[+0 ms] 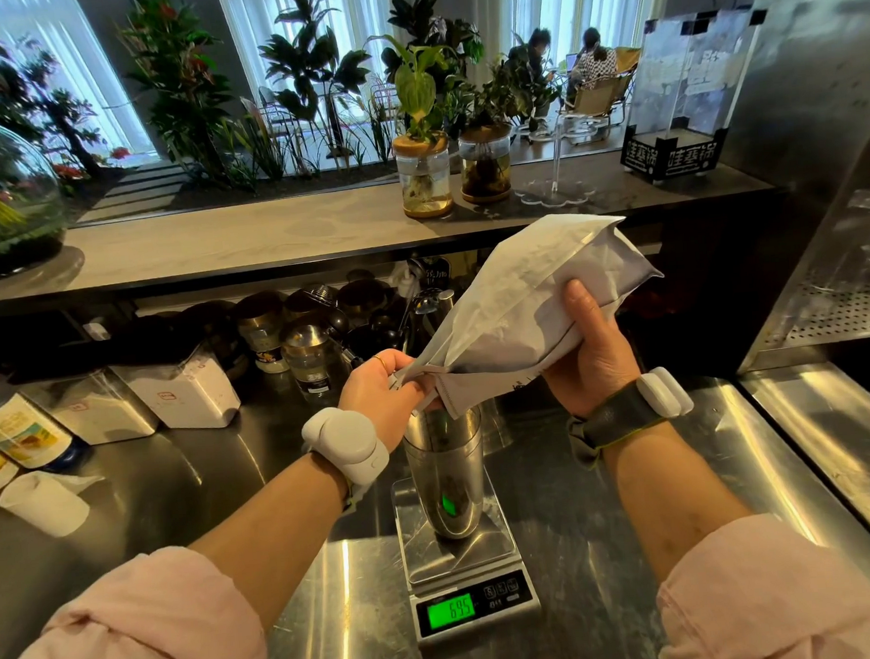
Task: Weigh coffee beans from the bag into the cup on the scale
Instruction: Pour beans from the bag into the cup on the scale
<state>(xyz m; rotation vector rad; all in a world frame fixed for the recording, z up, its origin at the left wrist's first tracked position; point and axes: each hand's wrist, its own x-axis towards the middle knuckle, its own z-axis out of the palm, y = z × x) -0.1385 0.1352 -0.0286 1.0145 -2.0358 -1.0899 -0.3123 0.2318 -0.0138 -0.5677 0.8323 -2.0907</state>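
- Coffee bag (524, 312), white, is tilted mouth-down over a steel cup (445, 462) on the scale (464, 559).
- Its mouth is pinched by the left hand (380, 392).
- Its body is gripped by the right hand (591, 349).

Café bar, behind the counter: brushed stainless steel worktop (561, 475), cluster of dark lidded jars and metal shakers (314, 327), raised grey serving ledge (262, 238), seated customers (574, 62) among leafy indoor plants (312, 70).

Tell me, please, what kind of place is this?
Probably a café, seen from behind the bar: a steel counter with a scale, shakers and jars under the serving ledge, and seated guests among plants beyond.
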